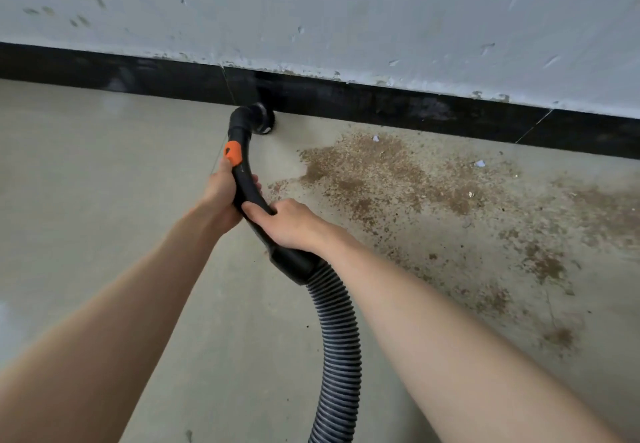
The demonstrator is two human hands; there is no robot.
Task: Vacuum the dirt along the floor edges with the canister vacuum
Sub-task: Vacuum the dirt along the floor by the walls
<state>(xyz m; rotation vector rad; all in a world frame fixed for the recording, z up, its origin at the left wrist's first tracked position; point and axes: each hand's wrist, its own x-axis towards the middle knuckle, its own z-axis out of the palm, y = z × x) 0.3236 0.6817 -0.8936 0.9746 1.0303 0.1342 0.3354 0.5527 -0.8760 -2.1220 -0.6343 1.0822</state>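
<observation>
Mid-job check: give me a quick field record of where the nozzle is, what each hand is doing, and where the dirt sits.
nozzle: brush head at the black baseboard
left hand: grips the handle below the orange slider
right hand: grips the handle nearer the ribbed hose
dirt: brown patch on the floor, right of the nozzle
paper scraps: within the dirt

Grey wall, black skirting, concrete floor
</observation>
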